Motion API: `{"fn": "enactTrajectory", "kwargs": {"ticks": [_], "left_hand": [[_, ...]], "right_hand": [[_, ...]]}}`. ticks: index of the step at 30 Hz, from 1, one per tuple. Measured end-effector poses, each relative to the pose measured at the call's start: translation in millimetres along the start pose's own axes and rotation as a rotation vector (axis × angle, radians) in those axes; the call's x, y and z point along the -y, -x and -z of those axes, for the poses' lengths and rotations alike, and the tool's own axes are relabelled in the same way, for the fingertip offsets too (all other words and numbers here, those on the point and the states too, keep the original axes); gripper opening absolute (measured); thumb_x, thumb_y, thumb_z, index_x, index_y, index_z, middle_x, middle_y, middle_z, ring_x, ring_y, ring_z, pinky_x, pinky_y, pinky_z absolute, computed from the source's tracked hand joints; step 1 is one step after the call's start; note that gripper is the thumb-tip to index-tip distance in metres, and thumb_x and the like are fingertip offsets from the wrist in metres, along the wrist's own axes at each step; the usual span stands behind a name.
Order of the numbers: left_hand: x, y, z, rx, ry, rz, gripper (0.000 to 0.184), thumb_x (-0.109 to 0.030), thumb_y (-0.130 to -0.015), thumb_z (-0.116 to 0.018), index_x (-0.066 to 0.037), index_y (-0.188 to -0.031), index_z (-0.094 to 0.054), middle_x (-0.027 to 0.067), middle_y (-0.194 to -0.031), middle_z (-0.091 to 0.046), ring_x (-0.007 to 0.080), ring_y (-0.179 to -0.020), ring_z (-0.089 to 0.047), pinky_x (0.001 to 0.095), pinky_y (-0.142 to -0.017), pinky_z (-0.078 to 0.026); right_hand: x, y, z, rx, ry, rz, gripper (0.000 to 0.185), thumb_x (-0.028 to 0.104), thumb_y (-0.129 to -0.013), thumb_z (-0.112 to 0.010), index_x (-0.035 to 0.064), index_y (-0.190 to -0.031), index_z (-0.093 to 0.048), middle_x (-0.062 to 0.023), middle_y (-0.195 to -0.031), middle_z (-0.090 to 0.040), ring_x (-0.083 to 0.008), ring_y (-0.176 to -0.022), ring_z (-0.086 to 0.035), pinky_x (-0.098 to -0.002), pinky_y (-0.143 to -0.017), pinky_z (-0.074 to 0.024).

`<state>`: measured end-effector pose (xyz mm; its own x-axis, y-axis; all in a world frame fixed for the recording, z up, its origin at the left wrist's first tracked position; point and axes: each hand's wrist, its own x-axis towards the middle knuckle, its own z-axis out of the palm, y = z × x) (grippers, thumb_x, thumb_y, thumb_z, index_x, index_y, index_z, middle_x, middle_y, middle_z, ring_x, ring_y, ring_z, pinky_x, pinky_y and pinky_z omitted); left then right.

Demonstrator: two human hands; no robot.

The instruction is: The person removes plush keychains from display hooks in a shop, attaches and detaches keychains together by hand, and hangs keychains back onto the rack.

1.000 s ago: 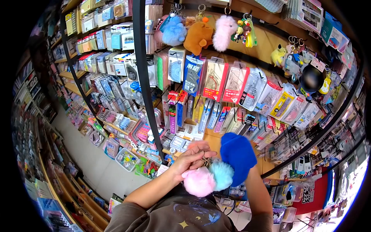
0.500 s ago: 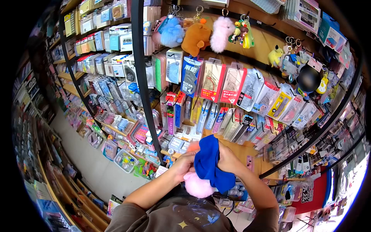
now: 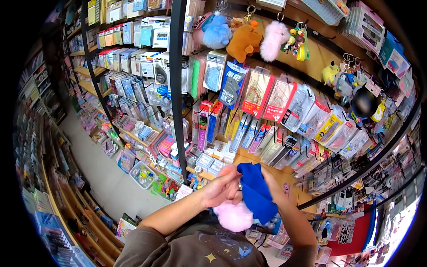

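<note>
Over the front of my shirt, my right hand (image 3: pixel 271 183) grips a bright blue cloth (image 3: pixel 258 196); the folds hide most of its fingers. The cloth hangs down in a loose drape. Beside it, my left hand (image 3: pixel 223 188) has its fingers curled inward just above a pink fluffy plush (image 3: pixel 234 216). The plush hangs under those fingers, its upper part hidden by the hand and the cloth. How exactly the fingers hold it is not clear.
Ahead is a rack with packaged rulers (image 3: pixel 232 84), stencil sets (image 3: pixel 257 92) and plush keychains (image 3: pixel 245 42). A black post (image 3: pixel 178 89) stands left of my hands. A clear bin (image 3: pixel 143 175) sits low on the left, beside the aisle floor (image 3: pixel 91 153).
The blue cloth has shifted slightly right and down with my right hand. My left hand has turned and drawn away from the cloth. The view has swung a little left.
</note>
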<state>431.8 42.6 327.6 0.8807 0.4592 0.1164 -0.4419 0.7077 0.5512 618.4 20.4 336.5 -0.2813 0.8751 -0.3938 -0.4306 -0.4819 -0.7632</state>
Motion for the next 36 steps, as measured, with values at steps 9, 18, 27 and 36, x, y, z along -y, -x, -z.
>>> {"fn": "enactTrajectory", "kwargs": {"ticks": [9,18,27,36], "left_hand": [[-7,-2,5,0.145,0.161,0.121,0.078,-0.071,-0.079,-0.026,-0.012,-0.126,-0.041,0.0128,-0.105,-0.056,0.0272,-0.065,-0.056,0.0365,-0.053,-0.045],[6,-10,2,0.162,-0.025,0.171,0.087,-0.077,-0.071,-0.025,-0.014,-0.13,-0.032,0.0119,-0.117,-0.05,0.0342,-0.08,-0.061,0.0414,-0.067,-0.049],[6,-15,-12,0.063,-0.188,0.132,0.098,-0.082,-0.065,-0.02,-0.012,-0.134,-0.023,0.0144,-0.121,-0.047,0.0338,-0.082,-0.062,0.0419,-0.075,-0.049],[4,-18,-7,0.026,-0.184,0.141,0.097,-0.08,-0.066,-0.025,-0.013,-0.136,-0.022,0.0124,-0.127,-0.042,0.0417,-0.107,-0.05,0.0508,-0.086,-0.044]], "right_hand": [[6,19,3,0.001,0.892,0.484,0.054,0.003,-0.066,-0.072,0.0041,-0.112,-0.043,-0.0052,-0.103,-0.053,-0.0132,-0.096,-0.051,-0.0284,-0.085,-0.0415],[-10,20,2,-0.219,0.651,0.533,0.041,0.001,-0.07,-0.068,0.0022,-0.108,-0.052,-0.0042,-0.098,-0.058,-0.0125,-0.088,-0.055,-0.0266,-0.08,-0.0445],[-8,3,14,-0.098,-0.039,0.171,0.033,0.002,-0.077,-0.061,0.0011,-0.109,-0.053,-0.0061,-0.1,-0.06,-0.0134,-0.085,-0.058,-0.0256,-0.075,-0.0472],[-26,-8,32,-0.181,0.547,0.571,0.023,0.007,-0.08,-0.062,0.002,-0.102,-0.056,-0.0022,-0.089,-0.061,-0.0088,-0.08,-0.057,-0.0229,-0.071,-0.0474]]}}
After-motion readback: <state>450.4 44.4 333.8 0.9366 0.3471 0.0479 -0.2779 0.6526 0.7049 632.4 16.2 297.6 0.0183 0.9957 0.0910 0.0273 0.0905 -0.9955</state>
